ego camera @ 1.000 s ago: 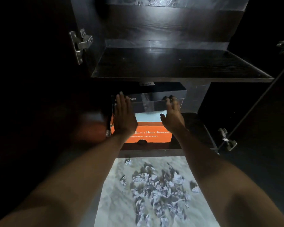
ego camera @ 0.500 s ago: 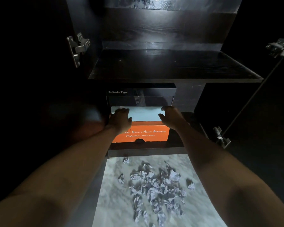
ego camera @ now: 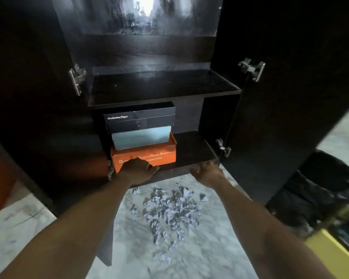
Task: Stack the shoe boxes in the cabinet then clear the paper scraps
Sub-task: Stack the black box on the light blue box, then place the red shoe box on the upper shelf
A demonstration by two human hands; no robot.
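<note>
With three shoe boxes (ego camera: 142,135) already stacked inside the cabinet (ego camera: 163,91), the crumpled paper scraps (ego camera: 169,208) are lying below it, judged featherlight, soft and best pinched in handfuls, while both hands' fingers (ego camera: 153,168) are being held loosely curled, gripping nothing.

orange box (ego camera: 145,156) print blurred; left hand (ego camera: 136,170) covers lower front.

three boxes (ego camera: 142,135) stacked in cabinet (ego camera: 189,150), scraps (ego camera: 169,208) below.
</note>
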